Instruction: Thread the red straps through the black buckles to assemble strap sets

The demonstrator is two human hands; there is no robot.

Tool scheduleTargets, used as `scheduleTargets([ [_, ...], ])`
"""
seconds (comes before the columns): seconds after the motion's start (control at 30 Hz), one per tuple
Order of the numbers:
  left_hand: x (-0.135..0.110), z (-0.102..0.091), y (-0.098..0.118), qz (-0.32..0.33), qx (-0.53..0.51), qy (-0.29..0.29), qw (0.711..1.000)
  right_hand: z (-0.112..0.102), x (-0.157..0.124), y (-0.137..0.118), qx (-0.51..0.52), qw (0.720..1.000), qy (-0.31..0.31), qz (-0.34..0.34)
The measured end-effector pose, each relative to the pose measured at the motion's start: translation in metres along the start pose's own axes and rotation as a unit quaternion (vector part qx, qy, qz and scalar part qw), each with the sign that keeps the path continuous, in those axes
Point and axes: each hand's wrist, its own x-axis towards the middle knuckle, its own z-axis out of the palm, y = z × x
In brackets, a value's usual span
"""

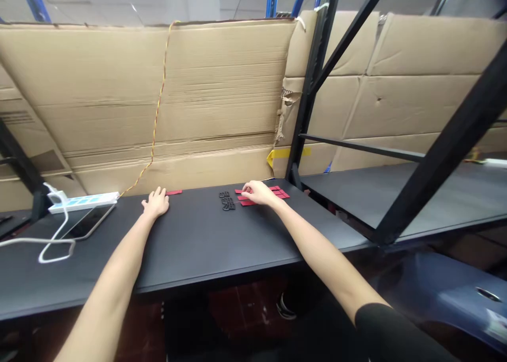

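Hands at two places along a dark tabletop, red strips by each

At the far left, a white plug (pixel 57 195) stands at the left end of a power strip (pixel 91 201), its white cable (pixel 59 240) looping onto the tabletop (pixel 190 240). Just in front lies a phone (pixel 87 223), long axis slanting from near left to far right. A yellow-and-red cord (pixel 159 103) runs from the power strip's right end up the cardboard wall (pixel 222 87).

Next comes the left hand (pixel 156 203), palm down, fingers spread. A single red strip (pixel 175 192) shows just beyond its fingers, long axis left to right, right end free; its left end is hidden.

Farther right, small black buckles (pixel 231 205) sit in a close cluster. Just beside them, the right hand (pixel 256 192) is over the left part of several red strips (pixel 281 194), thumb and fingers curled toward each other; whether they pinch one, I cannot tell. These strips lie flat, roughly side by side, long axes running nearly left to right.
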Motion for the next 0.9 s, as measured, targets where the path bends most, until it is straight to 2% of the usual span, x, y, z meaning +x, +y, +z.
scheduleTargets([
  [0.13, -0.002, -0.006, 0.008, 0.022, 0.028, -0.028, 0.999, 0.001, -0.003, -0.007, -0.001, 0.999, 0.022, -0.025],
  [0.27, -0.017, -0.012, 0.019, 0.057, 0.057, -0.043, 0.996, 0.008, -0.007, -0.022, -0.006, 0.997, 0.026, -0.069],
  [0.37, -0.037, -0.016, 0.025, 0.103, 0.061, -0.042, 0.992, 0.019, -0.01, -0.039, 0.012, 0.993, 0.029, -0.114],
  [0.47, -0.058, -0.018, 0.032, 0.184, 0.04, -0.03, 0.982, 0.029, -0.014, -0.059, 0.042, 0.986, 0.025, -0.158],
  [0.7, -0.087, -0.029, 0.063, 0.314, -0.094, 0.012, 0.945, 0.043, -0.03, -0.096, 0.003, 0.965, 0.025, -0.262],
  [0.9, -0.102, -0.035, 0.082, 0.366, -0.275, -0.045, 0.888, 0.047, -0.035, -0.104, -0.002, 0.954, 0.002, -0.3],
])
